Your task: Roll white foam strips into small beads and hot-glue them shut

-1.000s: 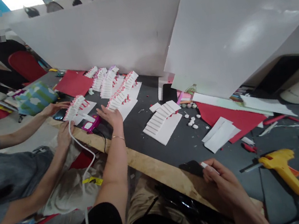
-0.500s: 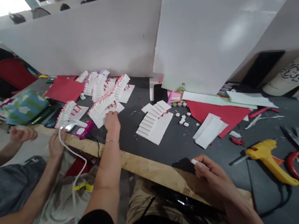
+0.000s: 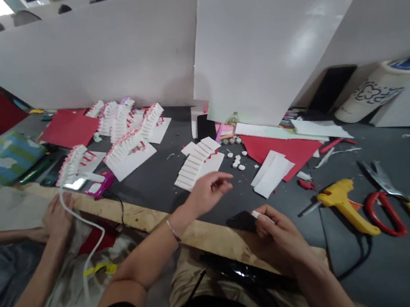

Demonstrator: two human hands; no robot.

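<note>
Pinched a small white piece (image 3: 256, 214) between thumb and fingers of the right hand (image 3: 285, 231), right of and nearer than the white stepped model (image 3: 195, 164). Held the left hand (image 3: 213, 192) at that model's near side, partly covering its base in view, with fingers loosely bent and parted. Saw white lumps (image 3: 241, 167) just right of the model, a yellow glue gun (image 3: 338, 197) farther right, and pink-trimmed models (image 3: 124, 148) left on the surface (image 3: 149, 193).

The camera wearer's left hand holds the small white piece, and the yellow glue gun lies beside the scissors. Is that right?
Not quite: the small white piece is in the right hand, not the left hand, as the head view shows. The yellow glue gun does lie beside the scissors.
</note>
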